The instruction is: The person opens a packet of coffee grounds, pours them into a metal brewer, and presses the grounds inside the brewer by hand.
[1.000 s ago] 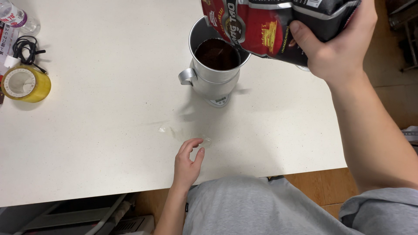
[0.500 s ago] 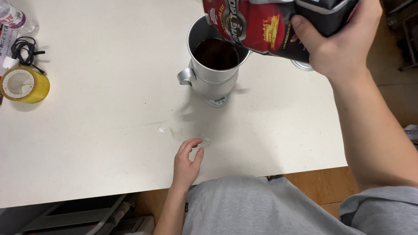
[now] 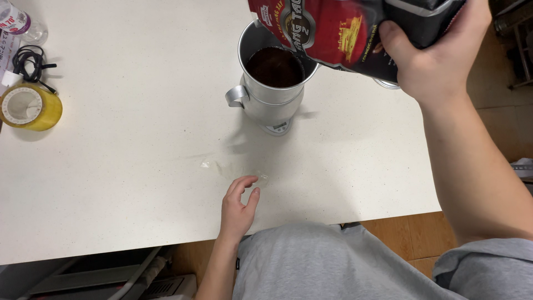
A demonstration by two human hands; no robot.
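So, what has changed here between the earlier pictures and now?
Very little. The right hand keeps its grip on the red and black bag, still tilted over the metal container of dark grounds; the bag only shifted slightly. The left hand stays resting on the white table. The yellow tape roll has not moved.

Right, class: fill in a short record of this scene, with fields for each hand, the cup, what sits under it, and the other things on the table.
right hand: grips tilted red-and-black bag over the cup
left hand: rests at table edge, holds nothing
cup: metal, with handle, dark grounds inside
under cup: small scale
table's left side: yellow tape, black cable, bottle
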